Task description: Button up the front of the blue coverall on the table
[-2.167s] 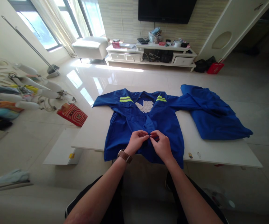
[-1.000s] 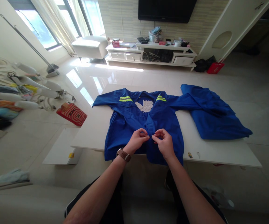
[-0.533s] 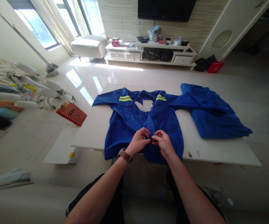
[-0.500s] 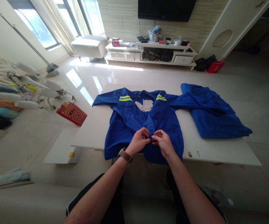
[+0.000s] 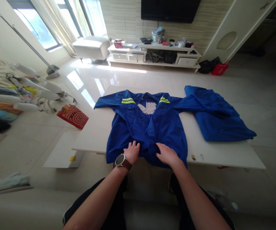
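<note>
A blue work jacket point(image 5: 149, 124) with yellow-green reflective stripes on the shoulders lies face up on a white table point(image 5: 214, 153), its collar away from me. My left hand point(image 5: 131, 152), with a watch on the wrist, lies flat and open on the jacket's lower left front near the hem. My right hand point(image 5: 166, 154) rests flat and open on the lower right front, fingers pointing toward the middle closure. Neither hand holds anything.
A second blue garment point(image 5: 216, 116) lies folded at the table's right end. A red patterned bag point(image 5: 72, 116) and a laden drying rack point(image 5: 15, 95) stand on the floor to the left. A white TV stand point(image 5: 152, 56) is against the far wall.
Both hands have let go of the jacket's middle closure, which they were pinching, and have moved down toward the hem, now lying flat on the cloth.
</note>
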Motion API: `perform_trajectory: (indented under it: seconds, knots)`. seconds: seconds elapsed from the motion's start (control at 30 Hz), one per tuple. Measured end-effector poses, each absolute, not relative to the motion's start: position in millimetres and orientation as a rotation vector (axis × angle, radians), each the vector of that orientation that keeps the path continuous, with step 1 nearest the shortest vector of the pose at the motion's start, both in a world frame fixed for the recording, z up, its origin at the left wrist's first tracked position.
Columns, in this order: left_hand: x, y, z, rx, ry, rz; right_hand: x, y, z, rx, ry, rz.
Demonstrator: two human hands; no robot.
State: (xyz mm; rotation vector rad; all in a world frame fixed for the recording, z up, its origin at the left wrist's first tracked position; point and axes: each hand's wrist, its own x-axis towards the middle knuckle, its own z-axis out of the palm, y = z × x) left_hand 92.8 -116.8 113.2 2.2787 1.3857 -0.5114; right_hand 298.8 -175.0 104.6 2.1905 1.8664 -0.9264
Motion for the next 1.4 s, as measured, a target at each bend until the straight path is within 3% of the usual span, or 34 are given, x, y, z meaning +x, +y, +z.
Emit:
perform_trajectory:
  seconds: [0.33, 0.57, 0.83, 1.03, 1.27, 1.4]
  knots:
    - [73.1, -101.0, 107.1, 2.436, 1.221, -0.526, 314.7, -166.8, 103.3, 2.151, 1.872, -0.803]
    - [51.7, -92.9, 111.2, 2.224, 1.349, -0.819, 310.9, -162.8, 106.0, 2.150, 1.841, -0.830]
    - [56.5, -91.0, 118.2, 2.357, 1.256, -0.363, 301.3, -166.1, 113.5, 2.113, 1.679, -0.824]
    - [75.2, -95.0, 124.1, 2.348, 1.183, -0.244, 313.6, -174.4, 129.6, 2.129, 1.711, -0.797]
    - [88.1, -105.2, 140.5, 2.292, 1.110, -0.157, 380.1, -330.6, 183.5, 2.876, 1.692, -0.319]
    - [84.5, -114.6, 139.3, 2.296, 1.091, -0.122, 358.7, -441.8, 232.2, 2.893, 1.622, -0.303]
